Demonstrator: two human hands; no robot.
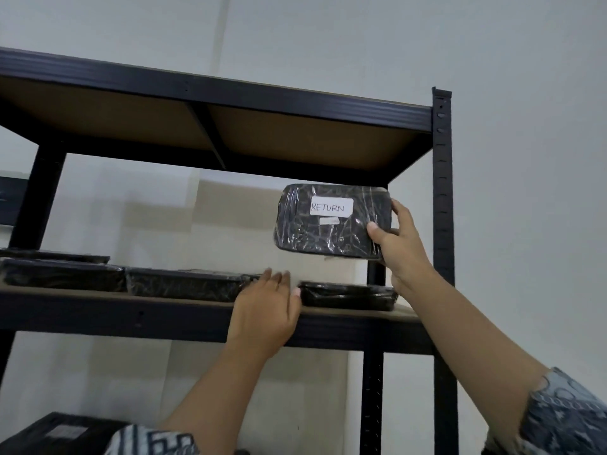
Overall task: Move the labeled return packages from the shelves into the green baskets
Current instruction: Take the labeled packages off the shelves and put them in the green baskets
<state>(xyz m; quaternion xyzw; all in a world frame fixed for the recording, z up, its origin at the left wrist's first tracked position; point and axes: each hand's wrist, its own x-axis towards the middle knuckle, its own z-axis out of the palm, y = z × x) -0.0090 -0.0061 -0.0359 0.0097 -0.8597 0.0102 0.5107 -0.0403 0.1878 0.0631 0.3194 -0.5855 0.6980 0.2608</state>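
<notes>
Right hand (395,239) grips the black plastic-wrapped rectangular package with white "RETURN" label (331,221) by its right edge, raised above the black metal shelf (184,315). Left hand (266,307), fingers straight, rests at the shelf edge below-left of it.

Dim, flat indoor light leaves the white wall (525,159) looking grey. Thin glare streaks cross the plastic wrap of the return package (328,234). The left hand (266,310) is motion-blurred at its fingers. The rack's left upright (36,198) leans with wide-angle distortion. The lower left corner is dark and soft.
</notes>
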